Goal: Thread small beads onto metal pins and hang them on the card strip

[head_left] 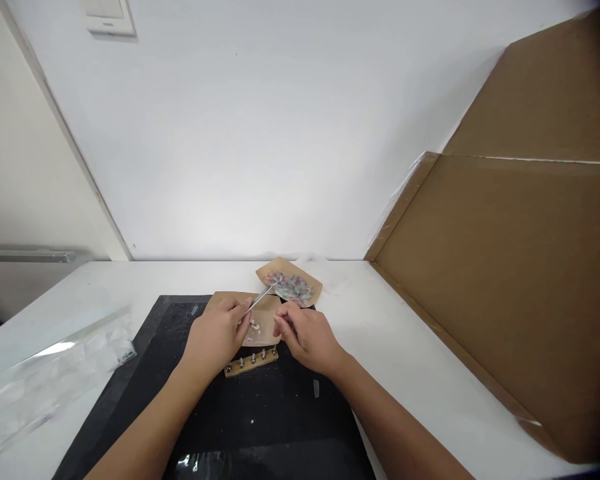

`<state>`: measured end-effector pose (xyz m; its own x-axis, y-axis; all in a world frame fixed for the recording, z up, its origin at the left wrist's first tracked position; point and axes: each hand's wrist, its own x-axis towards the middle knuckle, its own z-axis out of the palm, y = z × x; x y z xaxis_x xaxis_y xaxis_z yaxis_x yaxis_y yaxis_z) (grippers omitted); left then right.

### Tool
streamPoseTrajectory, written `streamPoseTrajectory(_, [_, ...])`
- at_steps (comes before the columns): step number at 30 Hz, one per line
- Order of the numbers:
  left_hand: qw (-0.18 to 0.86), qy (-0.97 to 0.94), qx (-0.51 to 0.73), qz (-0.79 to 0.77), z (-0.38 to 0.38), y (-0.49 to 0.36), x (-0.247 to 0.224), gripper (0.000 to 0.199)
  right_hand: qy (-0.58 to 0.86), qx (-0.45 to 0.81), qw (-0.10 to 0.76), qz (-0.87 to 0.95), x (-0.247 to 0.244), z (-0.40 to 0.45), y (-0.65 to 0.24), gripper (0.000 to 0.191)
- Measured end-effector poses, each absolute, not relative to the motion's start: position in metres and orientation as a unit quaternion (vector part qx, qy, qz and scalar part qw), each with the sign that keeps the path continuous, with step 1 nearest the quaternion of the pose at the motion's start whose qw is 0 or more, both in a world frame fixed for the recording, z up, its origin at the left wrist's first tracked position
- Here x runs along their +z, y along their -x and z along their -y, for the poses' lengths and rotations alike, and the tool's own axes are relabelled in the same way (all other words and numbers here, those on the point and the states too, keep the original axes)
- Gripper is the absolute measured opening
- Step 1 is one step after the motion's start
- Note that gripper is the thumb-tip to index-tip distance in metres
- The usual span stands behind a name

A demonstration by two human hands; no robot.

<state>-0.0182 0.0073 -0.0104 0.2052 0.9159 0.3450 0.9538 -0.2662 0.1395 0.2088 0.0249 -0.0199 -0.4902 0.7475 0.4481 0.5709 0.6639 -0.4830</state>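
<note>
My left hand (221,333) is closed around slim metal tweezers (259,300), which point up and to the right over a brown paper tray (270,327). Small white pieces (254,327) lie in that tray. Just right of it, my right hand (307,333) is closed in a pinch; anything between its fingertips is too small to make out. Below the tray, a narrow tan strip (247,364) carries several small metal studs in a row. Behind the hands, a second brown paper tray (314,275) holds a heap of small reddish and grey-green pieces (293,288).
A black mat (260,420) covers the middle of the white table (380,347). Clear plastic packaging (60,380) lies on the left, and a large cardboard sheet (500,267) stands along the right. A small clear piece (316,388) rests on the mat. The white wall (260,133) rises behind.
</note>
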Motion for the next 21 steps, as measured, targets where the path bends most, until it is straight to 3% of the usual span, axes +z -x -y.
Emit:
streamPoseTrajectory(4, [0.05,0.775,-0.172,0.606,-0.007,0.018,-0.009,0.036,0.385,0.108,0.333,0.854,-0.013,-0.026,-0.215,0.03])
streamPoseTrajectory(12, [0.03,0.771,-0.168,0.614,-0.006,0.017,-0.006,0.035,0.366,0.129,0.253,0.886,-0.006,-0.025,-0.22,0.045])
streamPoseTrajectory(21, [0.047,0.76,-0.159,0.628,-0.007,0.021,-0.005,0.037,0.366,0.148,0.234,0.889,-0.013,-0.028,-0.22,0.038])
